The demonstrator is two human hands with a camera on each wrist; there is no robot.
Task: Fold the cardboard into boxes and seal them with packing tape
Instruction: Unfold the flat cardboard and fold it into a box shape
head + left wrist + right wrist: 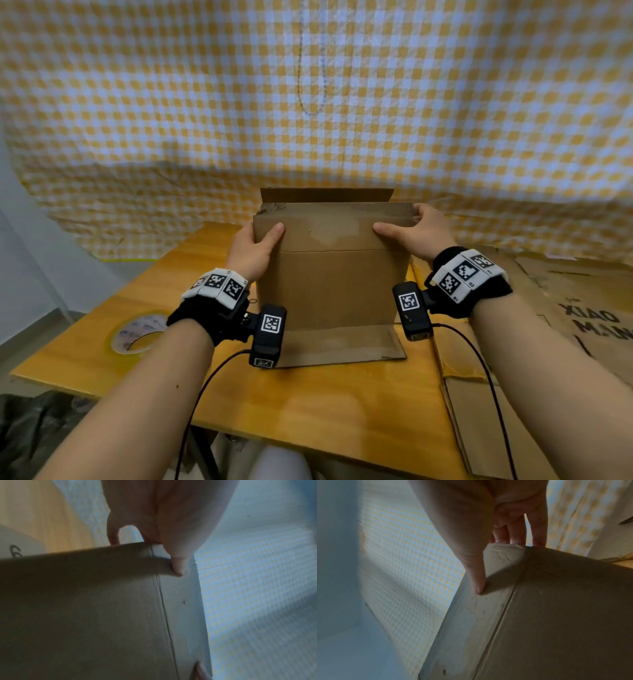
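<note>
A brown cardboard box stands upright on the wooden table, its bottom flap lying flat toward me and its top flaps raised. My left hand grips the box's upper left edge, thumb on the near face and fingers behind. My right hand grips the upper right corner the same way. In the left wrist view the thumb presses the near flap of the box. The right wrist view shows the thumb on the flap of the box and the fingers behind it. A roll of clear packing tape lies at the table's left.
Flattened cardboard sheets, one with printed letters, lie on the table's right side. A yellow and white checked cloth hangs behind the box. Cables run from both wrist cameras toward me.
</note>
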